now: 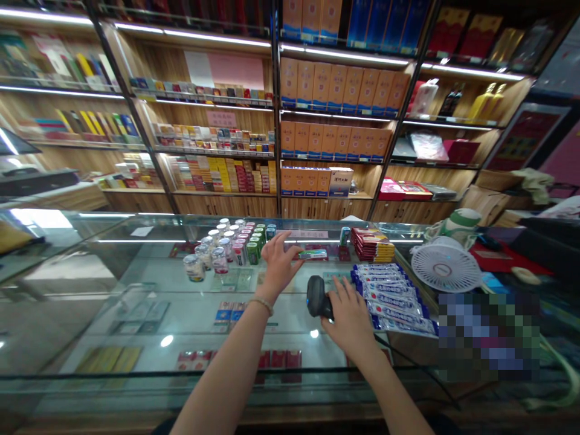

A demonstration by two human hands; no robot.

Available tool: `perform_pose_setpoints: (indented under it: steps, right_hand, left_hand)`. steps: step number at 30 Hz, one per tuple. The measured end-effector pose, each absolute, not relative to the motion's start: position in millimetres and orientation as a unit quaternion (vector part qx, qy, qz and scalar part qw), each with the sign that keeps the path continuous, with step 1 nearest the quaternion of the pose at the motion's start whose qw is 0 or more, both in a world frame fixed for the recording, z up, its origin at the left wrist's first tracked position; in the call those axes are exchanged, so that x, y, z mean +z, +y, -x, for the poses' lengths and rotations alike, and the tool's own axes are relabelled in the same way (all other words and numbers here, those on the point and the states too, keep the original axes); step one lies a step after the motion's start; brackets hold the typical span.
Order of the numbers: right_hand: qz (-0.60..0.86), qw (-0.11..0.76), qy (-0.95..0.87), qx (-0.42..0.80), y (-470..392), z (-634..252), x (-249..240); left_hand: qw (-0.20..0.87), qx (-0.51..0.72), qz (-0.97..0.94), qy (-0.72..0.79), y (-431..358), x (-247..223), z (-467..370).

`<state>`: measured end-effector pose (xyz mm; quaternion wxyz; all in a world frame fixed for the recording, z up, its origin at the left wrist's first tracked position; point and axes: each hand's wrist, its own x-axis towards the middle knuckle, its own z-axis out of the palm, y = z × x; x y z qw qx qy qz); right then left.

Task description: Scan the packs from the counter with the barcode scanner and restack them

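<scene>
My left hand (280,263) is raised over the glass counter, thumb and index finger closed on the left end of a small green-and-white pack (313,254). Under my right hand (348,311) is a black handheld scanner (317,296), its head pointing left and its handle partly covered by my fingers. Left of my left hand stand rows of small jars (219,260) with white lids and green tubs (252,252). Blue-and-white packets (392,296) lie in an overlapping row to the right of my right hand.
Red and yellow packs (371,244) are stacked behind the packets. A white round fan (446,266) stands at the right, with a green-and-white container behind it. The scanner's black cable (419,365) runs right. Stocked shelves (335,112) line the wall.
</scene>
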<state>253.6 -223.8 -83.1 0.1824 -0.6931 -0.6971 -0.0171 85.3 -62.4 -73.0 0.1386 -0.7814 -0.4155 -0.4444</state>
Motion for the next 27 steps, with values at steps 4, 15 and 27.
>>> perform_pose_setpoints:
  steps: [4,15,27]
  right_hand:
    - [0.674,0.254,-0.694,-0.013,-227,-258,-79]
    - [0.676,0.33,-0.652,0.093,-262,-278,-34]
    - [0.712,0.282,-0.643,-0.006,-259,-270,-44]
  left_hand:
    - [0.142,-0.44,0.781,-0.42,-62,-74,-85]
    - [0.141,-0.435,0.781,-0.426,-62,-76,-83]
    - [0.131,-0.441,0.78,-0.424,-61,-75,-83]
